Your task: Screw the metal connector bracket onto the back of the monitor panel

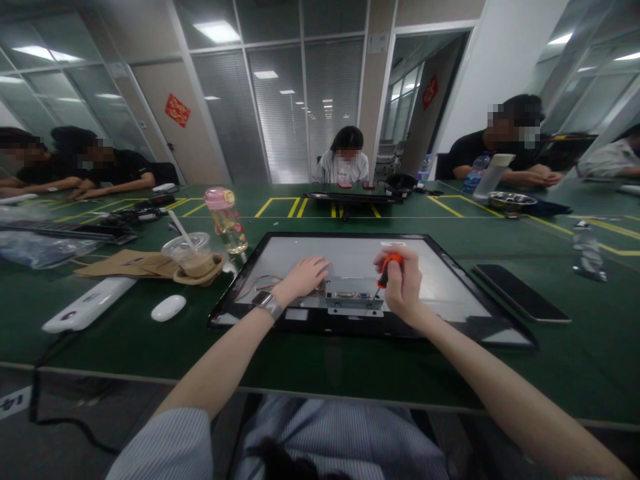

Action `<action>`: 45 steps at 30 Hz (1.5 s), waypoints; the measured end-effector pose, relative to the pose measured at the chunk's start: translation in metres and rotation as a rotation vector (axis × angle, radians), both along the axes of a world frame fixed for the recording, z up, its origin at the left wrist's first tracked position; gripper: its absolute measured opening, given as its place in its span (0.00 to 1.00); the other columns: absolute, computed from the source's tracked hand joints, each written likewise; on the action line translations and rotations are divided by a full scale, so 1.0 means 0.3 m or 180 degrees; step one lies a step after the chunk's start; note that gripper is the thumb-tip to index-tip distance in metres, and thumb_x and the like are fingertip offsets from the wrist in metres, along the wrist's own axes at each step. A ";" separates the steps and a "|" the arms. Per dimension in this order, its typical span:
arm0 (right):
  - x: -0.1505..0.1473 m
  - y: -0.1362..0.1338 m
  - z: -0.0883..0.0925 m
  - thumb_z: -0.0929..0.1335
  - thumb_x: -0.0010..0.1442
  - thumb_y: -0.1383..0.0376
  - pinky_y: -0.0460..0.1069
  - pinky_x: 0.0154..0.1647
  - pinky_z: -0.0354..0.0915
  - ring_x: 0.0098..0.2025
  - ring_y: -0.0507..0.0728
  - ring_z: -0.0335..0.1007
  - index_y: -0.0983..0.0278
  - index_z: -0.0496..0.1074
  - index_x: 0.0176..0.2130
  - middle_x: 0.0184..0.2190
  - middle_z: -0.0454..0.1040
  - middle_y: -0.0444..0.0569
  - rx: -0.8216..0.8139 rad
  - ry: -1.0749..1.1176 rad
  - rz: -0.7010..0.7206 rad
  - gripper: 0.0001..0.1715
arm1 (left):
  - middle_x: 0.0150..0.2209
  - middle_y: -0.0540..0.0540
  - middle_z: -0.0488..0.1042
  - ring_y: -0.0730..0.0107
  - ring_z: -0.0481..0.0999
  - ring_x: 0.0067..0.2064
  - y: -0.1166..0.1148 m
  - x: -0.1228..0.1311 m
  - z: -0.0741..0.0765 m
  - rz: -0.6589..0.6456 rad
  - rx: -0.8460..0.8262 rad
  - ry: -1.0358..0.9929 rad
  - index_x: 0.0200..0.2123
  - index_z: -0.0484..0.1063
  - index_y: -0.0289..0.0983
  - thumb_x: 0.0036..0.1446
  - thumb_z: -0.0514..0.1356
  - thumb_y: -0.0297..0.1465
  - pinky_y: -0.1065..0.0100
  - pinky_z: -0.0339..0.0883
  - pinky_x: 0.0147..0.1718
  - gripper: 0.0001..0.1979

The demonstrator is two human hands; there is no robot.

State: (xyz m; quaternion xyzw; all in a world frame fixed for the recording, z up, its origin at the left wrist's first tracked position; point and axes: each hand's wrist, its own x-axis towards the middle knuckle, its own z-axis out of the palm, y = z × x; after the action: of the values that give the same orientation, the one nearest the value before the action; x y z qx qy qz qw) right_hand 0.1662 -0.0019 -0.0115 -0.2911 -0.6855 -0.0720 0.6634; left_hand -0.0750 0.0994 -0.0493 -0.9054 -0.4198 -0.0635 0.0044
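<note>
A flat panel [270,257] with a black frame lies on the green table, its pale back facing up. On its near part sits a metal bracket [354,303] with a row of connector ports. My right hand [404,283] is closed round an orange and black screwdriver [385,270], whose tip points down at the bracket's right end; whether it touches a screw is too small to tell. My left hand [306,275] rests palm down, fingers spread, on the panel just left of the bracket. Thin wires [257,283] lie on the panel beside my left wrist.
Left of the panel are an iced drink cup [190,257], a pink-lidded bottle [227,220], a white mouse-like case [169,308] and a white power strip [90,305]. A black phone [520,292] lies to the right. Several people sit across the table.
</note>
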 end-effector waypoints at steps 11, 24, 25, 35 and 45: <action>-0.036 -0.045 0.071 0.70 0.67 0.68 0.54 0.33 0.70 0.33 0.58 0.71 0.57 0.79 0.45 0.33 0.72 0.47 0.0452 -0.0252 -0.0360 0.09 | 0.72 0.36 0.65 0.54 0.63 0.74 0.003 -0.007 -0.014 -0.0063 0.0123 0.0022 0.70 0.64 0.37 0.78 0.46 0.36 0.49 0.59 0.71 0.24; -0.030 -0.034 0.030 0.61 0.72 0.72 0.52 0.32 0.71 0.31 0.57 0.74 0.59 0.73 0.53 0.35 0.77 0.49 0.0551 -0.0389 0.0137 0.17 | 0.73 0.36 0.63 0.53 0.63 0.74 0.004 -0.006 -0.008 -0.0003 0.0049 0.0013 0.71 0.62 0.37 0.78 0.45 0.37 0.48 0.58 0.71 0.25; -0.029 -0.034 0.033 0.63 0.72 0.71 0.53 0.33 0.72 0.32 0.57 0.74 0.59 0.73 0.53 0.36 0.77 0.49 0.0553 -0.0428 0.0097 0.16 | 0.73 0.36 0.63 0.53 0.63 0.74 0.004 -0.007 -0.009 -0.0006 0.0051 0.0021 0.71 0.62 0.37 0.78 0.45 0.37 0.48 0.58 0.71 0.25; -0.021 -0.035 0.062 0.64 0.71 0.70 0.54 0.35 0.71 0.34 0.59 0.74 0.59 0.76 0.49 0.34 0.75 0.49 0.0394 -0.0189 -0.0375 0.13 | 0.73 0.35 0.63 0.53 0.63 0.74 -0.003 -0.003 -0.001 -0.0024 0.0040 0.0037 0.71 0.62 0.37 0.79 0.45 0.36 0.48 0.59 0.71 0.24; -0.012 -0.030 0.056 0.70 0.68 0.68 0.52 0.31 0.69 0.28 0.56 0.71 0.58 0.76 0.48 0.31 0.75 0.44 0.0548 -0.0493 -0.0143 0.09 | 0.73 0.35 0.63 0.52 0.62 0.74 0.000 -0.005 -0.008 -0.0089 0.0125 0.0070 0.70 0.64 0.37 0.78 0.46 0.35 0.48 0.60 0.70 0.23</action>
State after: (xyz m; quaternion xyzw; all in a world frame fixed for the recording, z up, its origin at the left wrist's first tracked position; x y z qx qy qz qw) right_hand 0.1626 -0.0108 0.0053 -0.2419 -0.7194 -0.1677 0.6292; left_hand -0.0765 0.0994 -0.0517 -0.9116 -0.4056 -0.0618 0.0259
